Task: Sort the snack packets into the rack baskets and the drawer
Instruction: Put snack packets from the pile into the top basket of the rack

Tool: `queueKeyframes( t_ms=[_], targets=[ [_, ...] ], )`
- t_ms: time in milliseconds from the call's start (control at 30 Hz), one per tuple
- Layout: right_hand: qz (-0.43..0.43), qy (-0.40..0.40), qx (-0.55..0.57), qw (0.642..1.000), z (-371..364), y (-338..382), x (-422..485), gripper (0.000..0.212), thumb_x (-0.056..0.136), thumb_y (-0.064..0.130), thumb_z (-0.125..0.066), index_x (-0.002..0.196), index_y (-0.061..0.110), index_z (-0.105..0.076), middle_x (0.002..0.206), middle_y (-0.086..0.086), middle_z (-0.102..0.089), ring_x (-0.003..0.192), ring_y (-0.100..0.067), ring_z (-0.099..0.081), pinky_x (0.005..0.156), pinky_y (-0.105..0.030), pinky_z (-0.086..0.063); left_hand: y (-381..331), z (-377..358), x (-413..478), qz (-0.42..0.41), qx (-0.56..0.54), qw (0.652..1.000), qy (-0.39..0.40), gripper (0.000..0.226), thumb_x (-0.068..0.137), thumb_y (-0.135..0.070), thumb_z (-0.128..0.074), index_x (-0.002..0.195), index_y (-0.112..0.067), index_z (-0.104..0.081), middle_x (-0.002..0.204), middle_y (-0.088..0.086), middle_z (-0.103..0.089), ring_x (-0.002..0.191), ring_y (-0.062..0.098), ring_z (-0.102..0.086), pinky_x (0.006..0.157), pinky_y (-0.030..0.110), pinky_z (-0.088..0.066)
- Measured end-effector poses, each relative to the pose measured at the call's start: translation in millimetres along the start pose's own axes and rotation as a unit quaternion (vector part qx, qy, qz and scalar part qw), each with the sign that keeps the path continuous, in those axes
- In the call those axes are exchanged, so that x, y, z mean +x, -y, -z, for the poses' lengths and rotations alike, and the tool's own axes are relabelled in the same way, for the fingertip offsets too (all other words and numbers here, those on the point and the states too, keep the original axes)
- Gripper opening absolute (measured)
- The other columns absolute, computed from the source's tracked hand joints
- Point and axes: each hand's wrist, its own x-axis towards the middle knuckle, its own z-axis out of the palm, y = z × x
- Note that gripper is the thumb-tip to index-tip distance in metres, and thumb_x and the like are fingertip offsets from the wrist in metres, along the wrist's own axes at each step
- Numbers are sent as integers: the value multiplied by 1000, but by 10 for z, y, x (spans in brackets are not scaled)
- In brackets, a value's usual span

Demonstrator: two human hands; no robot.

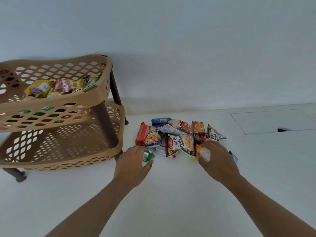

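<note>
White counter (171, 194), pale wall (171, 40), possibly hatch (271, 121)

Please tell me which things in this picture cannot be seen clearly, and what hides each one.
Head view only:
- Right hand: its grip on the pale packet is unclear, because the hand covers its fingers.
- Blue packet: mostly hidden behind the right hand.
- Green packet: partly covered by the left hand; whether it is gripped is unclear.
- Middle basket: contents show only through the lattice holes.
- Rack: left part cut off by the picture edge.
</note>
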Motion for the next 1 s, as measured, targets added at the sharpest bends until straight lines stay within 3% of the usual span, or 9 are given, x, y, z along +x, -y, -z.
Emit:
queueKeyframes(
  t_ms=[100, 367, 567, 767, 933, 1000],
  targets=[
    [-2, -6, -10, 1000, -56, -84, 112, 39, 76, 23, -73, 113, 22, -63, 116, 1, -61, 103, -25, -57, 77, -32, -45, 61, -38, 120, 4, 18, 1000, -12, 53, 87, -59, -53, 130, -28, -49, 127, -8, -58, 114, 12, -54, 89, 31, -50],
    [-69, -43, -69, 994, -178, -167, 197, 62, 72, 32, -77, 127, 18, -53, 119, -6, -61, 105, -31, -56, 83, -43, -47, 139, -242, 292, -30, 53, 998, 34, 73, 80, -35, -76, 144, -25, -42, 149, -2, -44, 135, 17, -42, 104, 33, -42],
    [-80, -37, -76, 993, -165, -259, 195, 55, 74, 38, -75, 123, 21, -56, 104, -4, -68, 92, -30, -62, 77, -43, -52, 176, -321, 286, -55, 70, 995, 32, 56, 80, -4, -68, 132, -19, -55, 132, 0, -56, 122, 19, -50, 97, 31, -47],
    [-63, -19, -66, 996, -193, -302, 116, 67, 70, 29, -78, 132, 22, -53, 107, -6, -67, 95, -30, -59, 77, -41, -52, 191, -306, 255, -67, 116, 990, 30, 48, 79, -8, -73, 125, -17, -62, 118, 3, -55, 107, 20, -52, 92, 33, -48],
    [-68, -38, -56, 995, -189, -301, 30, 63, 66, 26, -79, 124, 15, -58, 97, -6, -69, 89, -30, -57, 72, -38, -49, 193, -241, 138, -52, 77, 995, 21, 48, 79, -20, -74, 125, -22, -61, 129, -1, -56, 113, 17, -53, 91, 30, -47],
    [-61, -58, -57, 995, -166, -303, -13, 65, 65, 27, -80, 125, 15, -58, 97, -6, -69, 90, -29, -56, 73, -39, -49, 168, -190, 28, -38, 41, 998, 12, 46, 78, -27, -73, 122, -25, -59, 123, -7, -60, 106, 13, -56, 83, 27, -48]
  ],
)
